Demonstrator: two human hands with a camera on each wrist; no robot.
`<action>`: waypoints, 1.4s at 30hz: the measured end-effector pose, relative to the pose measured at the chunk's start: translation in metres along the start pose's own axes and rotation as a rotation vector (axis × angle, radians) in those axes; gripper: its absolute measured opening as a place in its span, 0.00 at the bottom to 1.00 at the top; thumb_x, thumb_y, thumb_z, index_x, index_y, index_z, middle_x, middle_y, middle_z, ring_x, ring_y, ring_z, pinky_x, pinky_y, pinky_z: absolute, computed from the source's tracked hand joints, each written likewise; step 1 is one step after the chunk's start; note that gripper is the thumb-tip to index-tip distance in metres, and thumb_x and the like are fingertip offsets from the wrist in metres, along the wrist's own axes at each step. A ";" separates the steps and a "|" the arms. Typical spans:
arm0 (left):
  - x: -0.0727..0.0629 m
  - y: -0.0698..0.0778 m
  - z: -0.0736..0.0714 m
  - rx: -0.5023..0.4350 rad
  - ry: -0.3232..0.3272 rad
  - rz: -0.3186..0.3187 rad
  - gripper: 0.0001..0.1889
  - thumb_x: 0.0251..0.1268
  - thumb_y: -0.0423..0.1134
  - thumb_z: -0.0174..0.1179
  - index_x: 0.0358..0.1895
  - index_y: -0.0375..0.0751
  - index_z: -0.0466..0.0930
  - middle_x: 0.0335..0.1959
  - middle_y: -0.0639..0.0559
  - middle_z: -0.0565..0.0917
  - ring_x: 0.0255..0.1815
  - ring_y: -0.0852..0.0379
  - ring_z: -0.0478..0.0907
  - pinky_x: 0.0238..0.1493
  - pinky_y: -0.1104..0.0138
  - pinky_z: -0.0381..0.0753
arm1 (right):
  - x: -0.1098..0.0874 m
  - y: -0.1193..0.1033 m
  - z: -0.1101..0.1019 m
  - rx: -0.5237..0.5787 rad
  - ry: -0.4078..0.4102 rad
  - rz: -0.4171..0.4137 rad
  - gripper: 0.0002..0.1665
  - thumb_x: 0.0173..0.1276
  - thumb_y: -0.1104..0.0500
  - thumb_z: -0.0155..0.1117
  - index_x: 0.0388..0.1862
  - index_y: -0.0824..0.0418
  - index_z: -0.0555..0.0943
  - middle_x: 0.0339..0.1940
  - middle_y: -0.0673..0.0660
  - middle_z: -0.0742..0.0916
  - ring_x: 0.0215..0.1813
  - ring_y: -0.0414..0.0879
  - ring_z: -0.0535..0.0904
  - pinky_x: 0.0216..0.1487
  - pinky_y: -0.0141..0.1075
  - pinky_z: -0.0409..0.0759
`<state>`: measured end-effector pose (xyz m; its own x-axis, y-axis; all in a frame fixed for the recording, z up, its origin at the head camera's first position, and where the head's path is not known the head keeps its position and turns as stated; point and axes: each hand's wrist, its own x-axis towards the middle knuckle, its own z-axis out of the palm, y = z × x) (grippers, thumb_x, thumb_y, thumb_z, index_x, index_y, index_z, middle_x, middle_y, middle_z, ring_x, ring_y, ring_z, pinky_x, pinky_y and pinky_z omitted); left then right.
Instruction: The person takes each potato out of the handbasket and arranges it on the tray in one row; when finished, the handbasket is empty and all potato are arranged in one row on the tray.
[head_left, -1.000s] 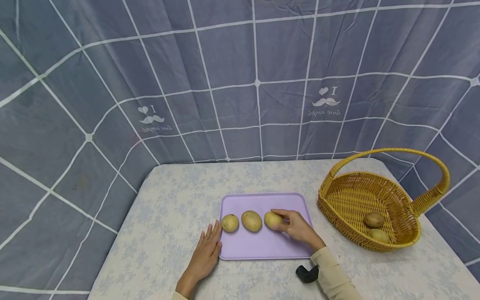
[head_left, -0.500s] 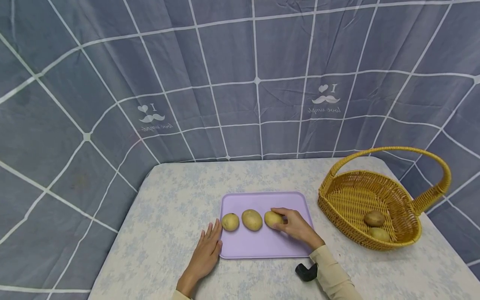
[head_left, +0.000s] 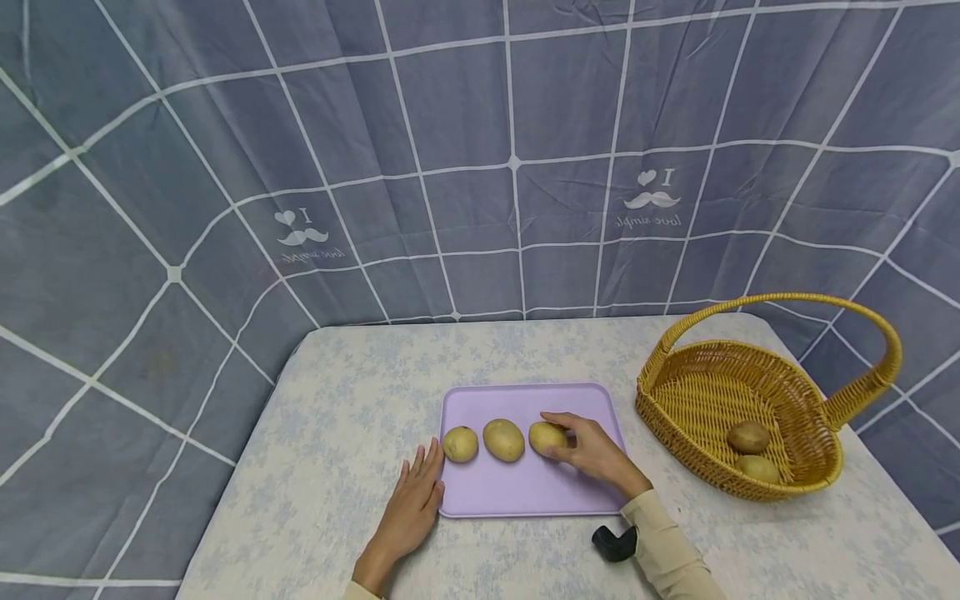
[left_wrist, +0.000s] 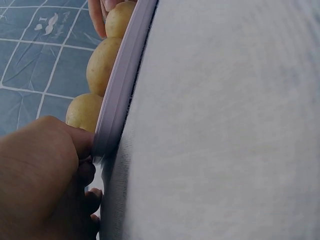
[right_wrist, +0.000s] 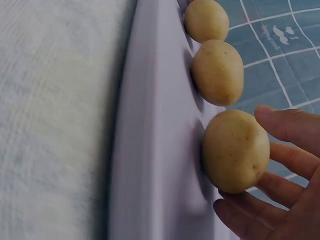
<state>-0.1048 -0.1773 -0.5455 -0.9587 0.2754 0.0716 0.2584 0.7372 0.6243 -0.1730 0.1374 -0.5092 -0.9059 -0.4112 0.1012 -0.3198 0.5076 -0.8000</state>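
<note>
- Site: curtained-off bay; wider room type undetermined.
- Gridded grey-blue curtain hung at rear and both sides; moustache print on it.
- Table under pale floral cloth.

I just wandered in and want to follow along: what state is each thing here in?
Tray: lying flat on the table.
Left potato: unpeeled, on the tray.
Middle potato: unpeeled, on the tray.
Right potato: unpeeled, whole.
Right hand: thumb and fingers round the right potato.
Left hand: fingers straight, against the tray's edge.
Basket: upright, two potatoes inside.
Curtain: hanging, creased.
</note>
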 end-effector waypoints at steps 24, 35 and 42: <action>-0.001 -0.001 0.002 0.002 0.007 0.006 0.27 0.77 0.37 0.43 0.74 0.33 0.52 0.77 0.45 0.49 0.78 0.43 0.41 0.74 0.43 0.36 | -0.090 -0.013 -0.156 0.054 0.335 0.006 0.32 0.69 0.64 0.60 0.71 0.64 0.66 0.60 0.37 0.77 0.56 0.22 0.71 0.51 0.16 0.72; -0.001 -0.001 0.003 -0.006 0.015 0.012 0.27 0.77 0.37 0.42 0.73 0.32 0.52 0.77 0.44 0.49 0.77 0.41 0.42 0.73 0.43 0.36 | -0.110 0.053 -0.205 0.041 0.446 0.210 0.37 0.73 0.55 0.57 0.77 0.47 0.55 0.72 0.43 0.66 0.63 0.25 0.64 0.47 0.11 0.65; -0.001 0.001 0.002 -0.012 0.044 0.045 0.26 0.77 0.37 0.43 0.72 0.30 0.54 0.76 0.40 0.52 0.76 0.37 0.44 0.71 0.40 0.38 | -0.112 0.079 -0.207 -0.002 0.413 0.342 0.43 0.73 0.48 0.56 0.78 0.58 0.49 0.77 0.63 0.58 0.75 0.56 0.56 0.42 0.10 0.63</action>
<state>-0.1034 -0.1754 -0.5460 -0.9506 0.2803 0.1337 0.3000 0.7174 0.6288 -0.1542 0.3805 -0.4609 -0.9921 0.1101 0.0598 0.0125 0.5616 -0.8273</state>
